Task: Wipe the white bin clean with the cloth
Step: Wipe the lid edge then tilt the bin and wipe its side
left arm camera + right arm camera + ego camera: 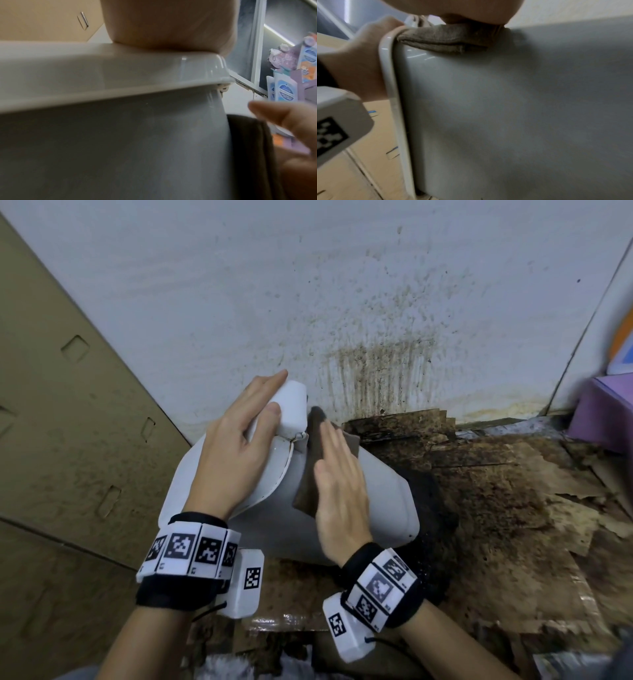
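Stained wall [376, 302] hems white bin [383, 501]; right hand [337, 494] flattens cloth [310, 474].

Wall [239, 285]: white, speckled and streaked with brown stains low down.
Floor [513, 542]: flattened cardboard sheets, soaked dark and torn.
Left: tan cardboard boxes [68, 405] with cut-out slots.
Right: purple box [603, 412] against the wall's corner.

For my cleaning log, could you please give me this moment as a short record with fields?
bin: white bin, tilted on its side
left hand: left hand rests on the lid, fingers straight
right hand: right hand presses the cloth flat
cloth: brown cloth, on the bin's side wall
surroundings: stained wall, dirty cardboard below
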